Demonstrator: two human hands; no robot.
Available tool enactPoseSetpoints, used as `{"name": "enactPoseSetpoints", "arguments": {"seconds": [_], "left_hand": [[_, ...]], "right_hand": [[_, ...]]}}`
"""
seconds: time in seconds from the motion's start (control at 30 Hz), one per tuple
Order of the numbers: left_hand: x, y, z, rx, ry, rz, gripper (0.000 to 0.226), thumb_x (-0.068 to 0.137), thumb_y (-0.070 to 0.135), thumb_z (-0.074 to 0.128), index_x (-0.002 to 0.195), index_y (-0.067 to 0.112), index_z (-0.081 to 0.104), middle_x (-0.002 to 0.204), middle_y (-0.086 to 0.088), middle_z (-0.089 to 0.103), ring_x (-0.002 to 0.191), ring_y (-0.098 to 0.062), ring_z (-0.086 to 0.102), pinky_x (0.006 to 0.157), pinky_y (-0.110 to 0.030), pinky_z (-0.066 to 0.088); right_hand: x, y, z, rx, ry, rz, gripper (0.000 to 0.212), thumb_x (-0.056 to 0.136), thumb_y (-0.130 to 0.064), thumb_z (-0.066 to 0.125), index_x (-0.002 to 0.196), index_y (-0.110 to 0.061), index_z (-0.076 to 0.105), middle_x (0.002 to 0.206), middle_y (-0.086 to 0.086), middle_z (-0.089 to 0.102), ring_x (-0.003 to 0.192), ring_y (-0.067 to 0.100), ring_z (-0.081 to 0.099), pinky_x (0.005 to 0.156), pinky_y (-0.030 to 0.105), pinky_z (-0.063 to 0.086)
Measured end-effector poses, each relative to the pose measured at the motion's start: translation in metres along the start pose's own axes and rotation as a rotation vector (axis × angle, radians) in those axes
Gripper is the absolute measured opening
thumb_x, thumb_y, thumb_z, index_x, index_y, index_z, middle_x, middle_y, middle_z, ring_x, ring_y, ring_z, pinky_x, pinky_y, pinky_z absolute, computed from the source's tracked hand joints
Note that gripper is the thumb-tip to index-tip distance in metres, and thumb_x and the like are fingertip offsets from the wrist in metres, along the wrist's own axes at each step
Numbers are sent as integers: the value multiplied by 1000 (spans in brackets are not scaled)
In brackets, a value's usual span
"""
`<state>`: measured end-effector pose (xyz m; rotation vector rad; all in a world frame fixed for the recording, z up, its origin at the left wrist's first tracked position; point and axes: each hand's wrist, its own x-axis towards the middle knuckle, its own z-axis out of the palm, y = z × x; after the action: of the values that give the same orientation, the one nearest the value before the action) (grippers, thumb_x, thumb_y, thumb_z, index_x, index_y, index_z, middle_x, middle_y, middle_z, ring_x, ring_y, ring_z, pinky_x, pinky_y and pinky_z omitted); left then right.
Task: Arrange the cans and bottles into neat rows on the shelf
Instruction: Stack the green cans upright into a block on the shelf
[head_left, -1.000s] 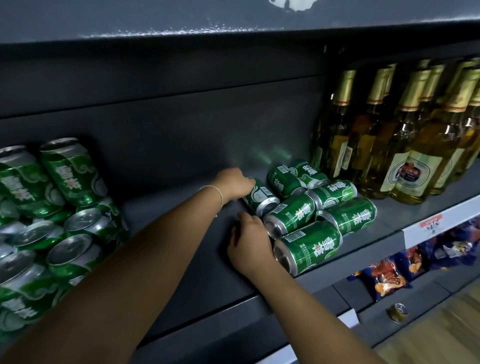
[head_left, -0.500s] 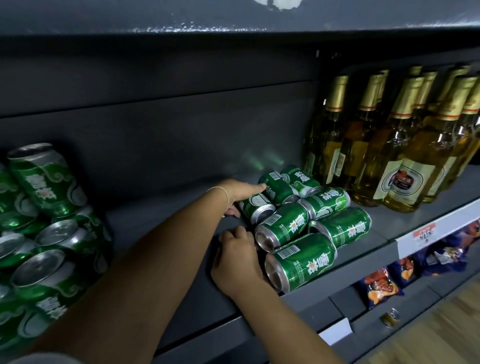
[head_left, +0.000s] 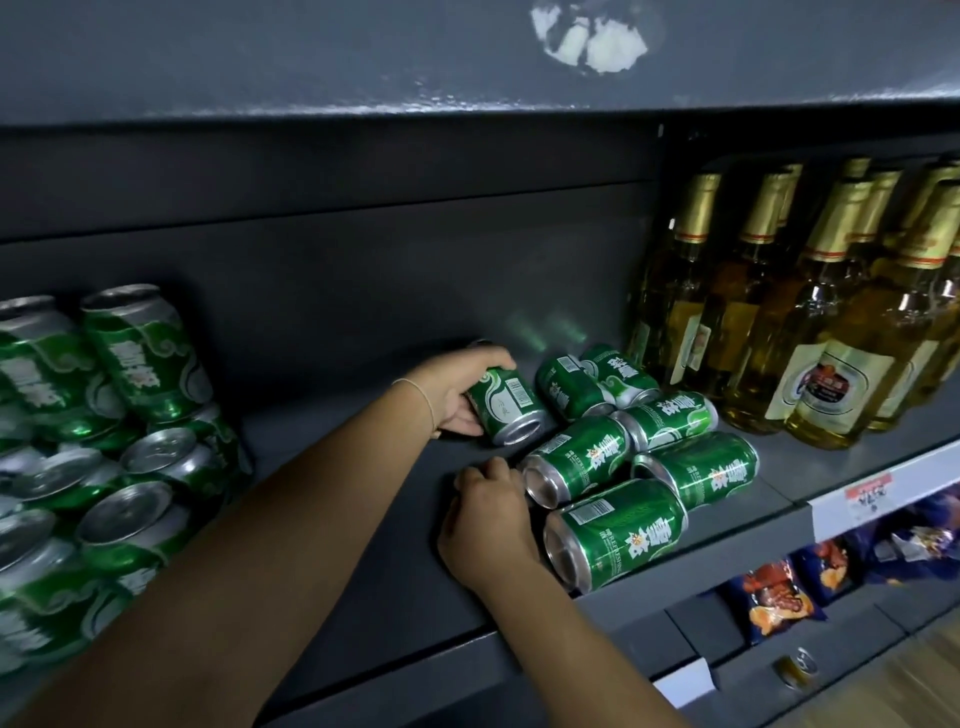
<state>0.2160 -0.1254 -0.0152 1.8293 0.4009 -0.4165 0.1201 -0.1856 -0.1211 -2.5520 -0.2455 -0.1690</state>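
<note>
Cans: seven lie toppled, one (head_left: 506, 410) in the left grip (head_left: 457, 395); right grip (head_left: 488, 525) curled, empty.

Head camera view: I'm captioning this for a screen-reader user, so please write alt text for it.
A person's left hand grips a green can lying on its side on a dark shelf, while the right hand touches the near ends of more toppled green cans. Gold-capped bottles stand upright to the right; a jumbled can pile sits at far left.
</note>
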Motion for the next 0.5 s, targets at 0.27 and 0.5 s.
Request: {"name": "enactPoseSetpoints", "arguments": {"seconds": [0.27,0.5], "left_hand": [[-59,-13,-44,-402,18,183,30,81,31,73,102,13,62,89,-9,69,80,-22,68,67,-35,55],[-125,-29,-91,-532,60,292,44,75,32,78,113,14,64,98,-7,73,83,-22,70,65,-32,56]], "right_hand": [[-5,-4,-1,14,80,-39,40,74,-24,43,97,-11,72,97,19,60,95,38,57,86,34,45],[-15,-32,-2,110,140,-92,20,77,-14,61,92,-7,74,93,16,72,94,37,64,87,38,50]]}}
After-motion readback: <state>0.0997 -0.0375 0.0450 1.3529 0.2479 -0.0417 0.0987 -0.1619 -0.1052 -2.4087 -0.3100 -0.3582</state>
